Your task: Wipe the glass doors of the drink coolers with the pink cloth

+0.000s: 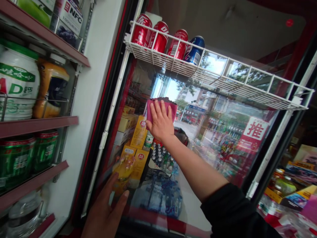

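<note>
My right hand (pixel 161 124) lies with spread fingers over a pink cloth (pixel 150 114) and holds it flat against the glass door (pixel 213 148). The cloth has a dark scalloped upper edge. Lower down on the left, my left hand (pixel 106 208) is raised before the door, fingers apart and nothing in it. Whether its fingertips touch the glass I cannot tell. Above my hands, a white wire rack (pixel 220 81) runs across the door. Several red cans (pixel 158 36) and a blue can (pixel 194 49) stand at its left end.
On the left, cooler shelves (pixel 39 125) hold a white bottle (pixel 18 79), an orange bottle (pixel 52 87) and green cans (pixel 16 162). A push sign (pixel 255 129) is on the glass at right. Yellow cartons (pixel 138 132) and bottles show through or in the glass. Packaged goods (pixel 297 181) lie far right.
</note>
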`<move>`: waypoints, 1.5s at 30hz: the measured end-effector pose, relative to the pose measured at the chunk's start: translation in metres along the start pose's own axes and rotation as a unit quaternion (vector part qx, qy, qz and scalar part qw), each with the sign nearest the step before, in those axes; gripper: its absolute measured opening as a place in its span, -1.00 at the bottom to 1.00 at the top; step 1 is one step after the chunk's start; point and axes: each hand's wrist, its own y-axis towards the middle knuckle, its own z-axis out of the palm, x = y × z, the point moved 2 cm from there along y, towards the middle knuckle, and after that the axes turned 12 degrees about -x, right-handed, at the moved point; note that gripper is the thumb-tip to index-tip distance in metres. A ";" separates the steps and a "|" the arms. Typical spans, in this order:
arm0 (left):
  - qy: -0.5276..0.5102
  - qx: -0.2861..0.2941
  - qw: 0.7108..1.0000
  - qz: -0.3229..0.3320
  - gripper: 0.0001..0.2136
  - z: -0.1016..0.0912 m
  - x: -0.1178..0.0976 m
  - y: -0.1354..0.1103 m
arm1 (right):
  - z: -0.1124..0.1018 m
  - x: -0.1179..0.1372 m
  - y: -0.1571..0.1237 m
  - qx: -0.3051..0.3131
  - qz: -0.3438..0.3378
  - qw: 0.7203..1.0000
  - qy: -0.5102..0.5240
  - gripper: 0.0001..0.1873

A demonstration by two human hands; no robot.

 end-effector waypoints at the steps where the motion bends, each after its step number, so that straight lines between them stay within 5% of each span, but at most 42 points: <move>1: 0.000 -0.004 1.000 0.002 -0.10 -0.002 0.000 0.001 | 0.003 0.005 0.003 -0.001 -0.002 1.000 0.005 -0.11; 17: 0.036 -0.030 0.999 0.010 -0.18 -0.029 0.013 0.004 | 0.046 0.098 0.043 0.014 -0.058 0.994 0.089 -0.13; 25: 0.056 -0.060 0.997 0.004 -0.13 -0.032 0.011 0.005 | 0.064 0.128 0.042 -0.001 -0.027 0.994 0.105 -0.09; 32: 0.080 -0.076 0.994 0.027 -0.11 -0.024 -0.009 -0.001 | 0.051 0.102 -0.006 0.035 -0.103 0.989 0.104 -0.13; 45: 0.074 -0.022 0.995 0.064 -0.15 0.035 -0.038 -0.055 | -0.006 -0.017 -0.106 0.040 -0.082 0.991 0.094 -0.11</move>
